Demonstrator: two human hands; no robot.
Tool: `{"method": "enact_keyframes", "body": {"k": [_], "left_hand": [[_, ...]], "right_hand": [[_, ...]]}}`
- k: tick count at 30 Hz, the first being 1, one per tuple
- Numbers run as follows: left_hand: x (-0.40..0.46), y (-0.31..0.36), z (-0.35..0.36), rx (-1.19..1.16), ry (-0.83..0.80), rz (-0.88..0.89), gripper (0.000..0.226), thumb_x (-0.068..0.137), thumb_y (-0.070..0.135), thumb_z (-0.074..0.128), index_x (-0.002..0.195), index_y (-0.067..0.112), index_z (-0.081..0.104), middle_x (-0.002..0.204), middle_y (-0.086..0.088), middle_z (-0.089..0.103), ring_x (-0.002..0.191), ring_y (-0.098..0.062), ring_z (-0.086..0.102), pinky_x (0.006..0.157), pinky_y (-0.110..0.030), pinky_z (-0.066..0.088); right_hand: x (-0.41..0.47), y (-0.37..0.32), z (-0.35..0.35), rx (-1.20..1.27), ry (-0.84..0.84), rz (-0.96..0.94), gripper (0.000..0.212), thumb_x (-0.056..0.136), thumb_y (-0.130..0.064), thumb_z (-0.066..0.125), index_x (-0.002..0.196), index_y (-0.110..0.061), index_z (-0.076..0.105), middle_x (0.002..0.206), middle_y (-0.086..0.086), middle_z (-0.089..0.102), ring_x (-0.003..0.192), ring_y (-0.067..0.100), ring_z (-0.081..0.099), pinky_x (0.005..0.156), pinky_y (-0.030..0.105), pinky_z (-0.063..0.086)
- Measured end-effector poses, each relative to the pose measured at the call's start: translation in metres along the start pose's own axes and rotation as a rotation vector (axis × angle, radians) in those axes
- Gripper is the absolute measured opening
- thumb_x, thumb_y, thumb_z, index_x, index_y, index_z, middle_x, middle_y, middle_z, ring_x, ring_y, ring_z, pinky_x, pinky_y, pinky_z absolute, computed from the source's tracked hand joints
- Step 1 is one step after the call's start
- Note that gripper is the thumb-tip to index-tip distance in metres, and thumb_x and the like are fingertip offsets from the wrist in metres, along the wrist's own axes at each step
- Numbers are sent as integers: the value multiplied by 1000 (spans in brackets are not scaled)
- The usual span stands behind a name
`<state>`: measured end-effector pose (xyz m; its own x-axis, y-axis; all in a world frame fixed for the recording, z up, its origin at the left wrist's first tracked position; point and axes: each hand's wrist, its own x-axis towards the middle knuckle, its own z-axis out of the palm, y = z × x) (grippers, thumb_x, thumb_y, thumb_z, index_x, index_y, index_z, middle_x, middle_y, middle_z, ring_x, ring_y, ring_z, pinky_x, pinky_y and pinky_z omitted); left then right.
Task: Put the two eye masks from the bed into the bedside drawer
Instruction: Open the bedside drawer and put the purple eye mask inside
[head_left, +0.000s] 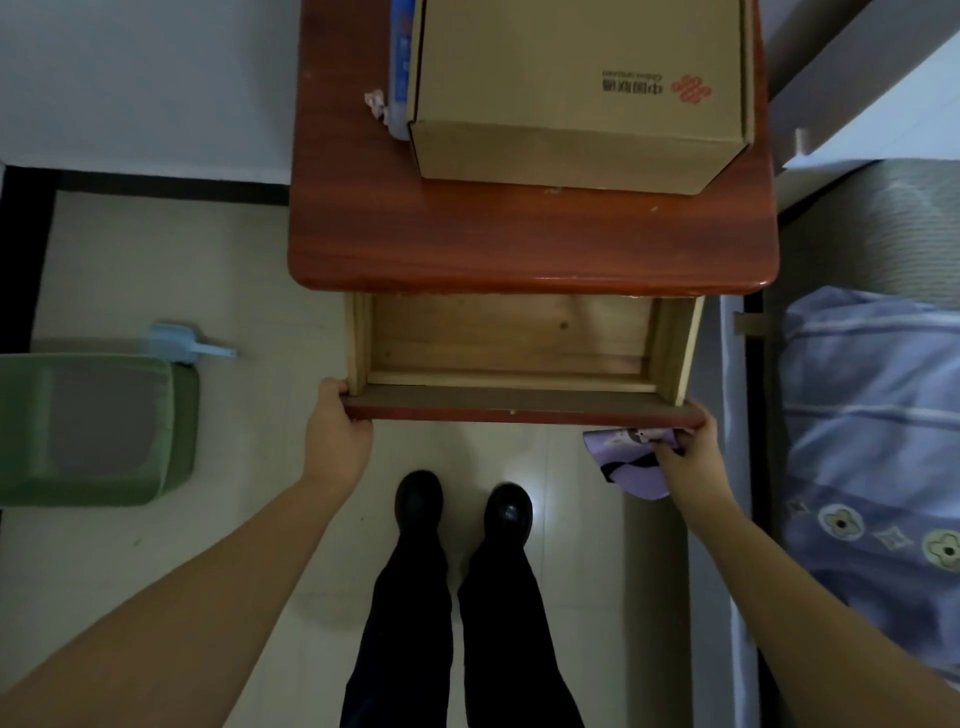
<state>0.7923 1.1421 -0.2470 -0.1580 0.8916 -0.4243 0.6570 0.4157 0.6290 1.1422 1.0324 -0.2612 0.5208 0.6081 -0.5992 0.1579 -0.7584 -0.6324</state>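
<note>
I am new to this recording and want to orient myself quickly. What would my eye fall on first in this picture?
First, the open, empty pale wooden drawer at the centre, under the red-brown wooden bedside table that carries a large brown cardboard box. The left hand holds the drawer front's left end; the right hand, at its right end, has a grip on a purple patterned fabric eye mask. Black shoes stand below.

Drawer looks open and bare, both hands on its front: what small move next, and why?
Probably lift the right hand over the front panel and drop the purple eye mask into the drawer. It stands pulled out, showing only bare wood, while the left hand steadies its corner.
</note>
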Motion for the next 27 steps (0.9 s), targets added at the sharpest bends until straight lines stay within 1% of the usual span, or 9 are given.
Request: {"method": "enact_keyframes", "body": {"k": [4,7,9,12,14,16,19,23,27], "left_hand": [[-2,-2,9,-21,12,-17,31,87,-8,45,117,1,46,85,-2,57,71,-10,52,70,-30,49],[-11,5,5,63,18,27,62,83,-14,42,141,1,27,141,-24,38,127,-31,41,110,-39,33],[-31,19,1,167,83,186,68,81,-13,45,143,2,23,149,-24,27,138,-32,27,116,-42,25],[-78,55,6,-75,-210,189,47,91,7,51,135,11,38,133,-11,49,124,-21,46,105,-29,39],[-103,82,13,-396,-502,-114,32,92,21,55,122,18,46,115,-4,59,101,-14,59,82,-15,49],[-112,96,20,-636,-608,-322,29,90,26,57,117,17,50,108,-3,64,91,-12,65,75,-20,54],[-86,105,17,-687,-483,-360,21,94,19,51,114,16,56,99,2,68,80,-13,66,60,-21,55],[-20,97,13,-303,-399,-276,25,94,15,50,112,1,59,98,-18,65,65,-24,60,50,-27,52],[33,85,20,-29,-327,-164,25,96,20,46,114,2,53,92,-21,64,54,-19,58,37,-20,47]], "right_hand": [[1,2,3,71,-6,16,67,87,-2,56,140,-29,24,119,-1,53,108,16,52,92,33,41],[-10,-11,1,77,-64,121,47,87,-1,56,129,-15,41,119,10,59,104,24,57,92,39,46],[-30,-26,1,266,-221,328,28,86,7,51,112,-3,55,106,22,66,85,28,64,79,38,55],[-68,-69,13,664,-464,446,31,87,10,43,112,1,59,88,13,75,79,23,70,65,30,59],[-85,-95,31,867,-432,353,31,89,7,43,114,-1,58,94,13,73,86,24,69,71,32,59],[-94,-117,53,948,-312,301,29,89,9,42,114,3,55,95,15,68,85,26,65,75,35,55],[-90,-134,77,678,-270,256,18,87,5,47,102,2,55,86,9,63,75,19,62,65,30,52],[-53,-140,98,104,-303,111,3,86,-19,57,88,-16,58,87,7,63,74,21,57,65,32,50],[-7,-147,124,-313,-282,-95,44,90,-27,55,50,-17,37,51,6,41,52,22,40,55,33,33]]}}
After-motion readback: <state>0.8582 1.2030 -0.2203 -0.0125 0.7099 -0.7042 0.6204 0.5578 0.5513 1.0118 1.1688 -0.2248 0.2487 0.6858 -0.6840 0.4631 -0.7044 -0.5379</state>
